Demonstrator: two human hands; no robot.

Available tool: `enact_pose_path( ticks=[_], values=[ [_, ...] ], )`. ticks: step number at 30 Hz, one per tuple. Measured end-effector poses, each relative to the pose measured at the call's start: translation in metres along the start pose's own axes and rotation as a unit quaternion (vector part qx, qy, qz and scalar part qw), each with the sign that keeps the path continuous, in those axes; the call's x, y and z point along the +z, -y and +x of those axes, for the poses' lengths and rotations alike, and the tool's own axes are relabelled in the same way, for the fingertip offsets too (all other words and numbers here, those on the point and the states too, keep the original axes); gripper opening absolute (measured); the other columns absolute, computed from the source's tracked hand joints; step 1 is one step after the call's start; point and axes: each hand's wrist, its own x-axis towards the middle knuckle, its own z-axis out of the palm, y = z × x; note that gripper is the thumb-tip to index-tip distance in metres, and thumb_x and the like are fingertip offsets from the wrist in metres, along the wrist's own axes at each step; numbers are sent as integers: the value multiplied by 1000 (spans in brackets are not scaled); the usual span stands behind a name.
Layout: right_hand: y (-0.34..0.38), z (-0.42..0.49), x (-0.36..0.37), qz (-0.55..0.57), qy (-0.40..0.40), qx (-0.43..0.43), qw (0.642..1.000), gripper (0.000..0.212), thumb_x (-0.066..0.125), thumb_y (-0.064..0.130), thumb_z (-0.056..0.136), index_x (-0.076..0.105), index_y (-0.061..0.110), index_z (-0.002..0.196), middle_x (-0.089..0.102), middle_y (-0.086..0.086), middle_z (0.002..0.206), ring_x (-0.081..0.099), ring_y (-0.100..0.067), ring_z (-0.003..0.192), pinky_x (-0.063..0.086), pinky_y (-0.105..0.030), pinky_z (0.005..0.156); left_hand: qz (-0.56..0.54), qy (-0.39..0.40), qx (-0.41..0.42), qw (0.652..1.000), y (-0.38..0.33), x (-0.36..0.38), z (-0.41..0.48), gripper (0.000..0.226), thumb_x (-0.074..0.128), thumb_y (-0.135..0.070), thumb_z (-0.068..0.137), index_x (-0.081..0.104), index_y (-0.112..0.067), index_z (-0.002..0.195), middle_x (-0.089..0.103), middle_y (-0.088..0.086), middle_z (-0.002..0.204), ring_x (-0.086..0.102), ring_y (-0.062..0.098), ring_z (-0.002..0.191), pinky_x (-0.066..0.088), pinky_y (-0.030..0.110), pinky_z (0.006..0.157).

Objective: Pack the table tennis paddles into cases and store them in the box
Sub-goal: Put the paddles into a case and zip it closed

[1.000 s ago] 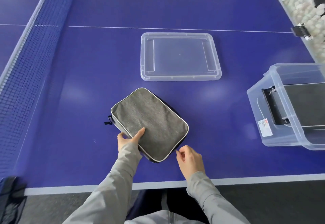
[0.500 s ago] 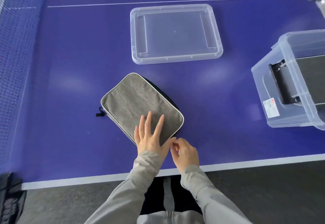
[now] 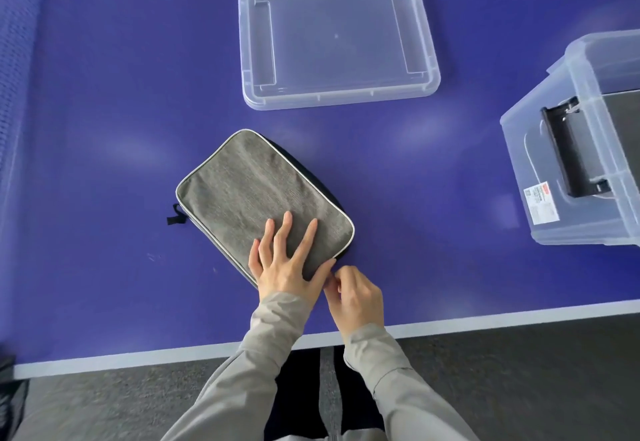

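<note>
fingers (image 3: 286, 229) of our left hand (image 3: 284, 264) lie spread and flat on the grey case (image 3: 249, 184); our right hand (image 3: 360, 298) pinches at its near corner, on what we cannot tell. the case lies on the blue table (image 3: 121, 94) near the front edge. we judge it light and soft-skinned; grip it by the long edges. the open box (image 3: 533, 170) stands at right, its lid (image 3: 337, 42) beyond.

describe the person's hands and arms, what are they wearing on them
Both are bare: the left hand and right hand show no gloves, rings or watch. Each arm is covered to the wrist by a loose, light grey long sleeve, the left sleeve and right sleeve, in plain creased fabric with no visible markings.
</note>
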Motion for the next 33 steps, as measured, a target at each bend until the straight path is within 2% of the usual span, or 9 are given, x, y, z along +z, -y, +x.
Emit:
enact_pose_path(
  ticks=[4,6,9,13,21,24,27,31,33],
  values=[
    [-17,29,-10,26,-65,82,994,28,81,-2,65,53,2,58,52,-9,50,48,-28,39,34,-23,38,15,-32,20,999,4,5,-2,60,49,-65,76,51,-40,131,44,1,145,29,26,138,17,46,111],
    [-29,49,-17,18,-76,50,996,24,79,-4,66,56,0,61,54,-11,52,49,-29,39,36,-24,38,18,-41,26,999,5,8,-2,60,50,-64,76,51,-41,131,44,1,144,28,26,138,18,46,111],
    [-39,65,-22,40,-50,13,998,20,77,-1,72,58,-2,65,57,-11,55,50,-30,42,41,-27,40,18,-39,20,999,7,9,-2,61,51,-65,75,51,-42,131,43,0,144,26,25,139,17,46,112],
    [-43,81,-20,104,-20,40,994,15,71,5,80,59,2,71,58,-5,58,51,-24,47,42,-29,44,27,-37,26,999,8,8,-2,61,51,-66,75,53,-41,130,44,0,144,27,26,138,17,46,111],
    [-30,143,-25,157,93,4,983,13,70,10,81,61,7,73,61,-2,62,56,-20,56,47,-27,58,38,-46,41,997,7,4,0,61,52,-64,75,54,-39,130,48,2,142,32,29,135,22,47,109],
    [-18,165,-21,167,145,26,975,11,68,12,82,62,12,74,57,10,60,57,-12,54,49,-21,59,41,-47,48,997,8,3,-1,61,53,-64,75,55,-38,129,50,2,140,35,30,135,23,47,108],
    [-4,186,-16,166,176,23,970,9,67,11,82,62,14,76,59,7,63,58,-13,57,46,-12,58,47,-38,50,997,8,1,-1,62,55,-64,74,55,-37,129,50,2,140,42,32,132,24,48,107],
    [12,205,-11,162,208,28,964,8,67,9,81,64,16,78,63,1,70,59,-17,63,51,-25,67,-39,-58,52,996,14,-7,0,57,55,-58,79,57,-31,129,52,0,137,42,24,132,33,46,103],
    [13,208,-10,167,212,43,962,8,67,10,80,64,17,77,63,1,71,60,-19,66,53,-29,69,-113,-112,-32,987,21,-14,5,55,58,-51,81,56,-26,130,52,-1,134,41,18,127,33,39,101]
  ],
)
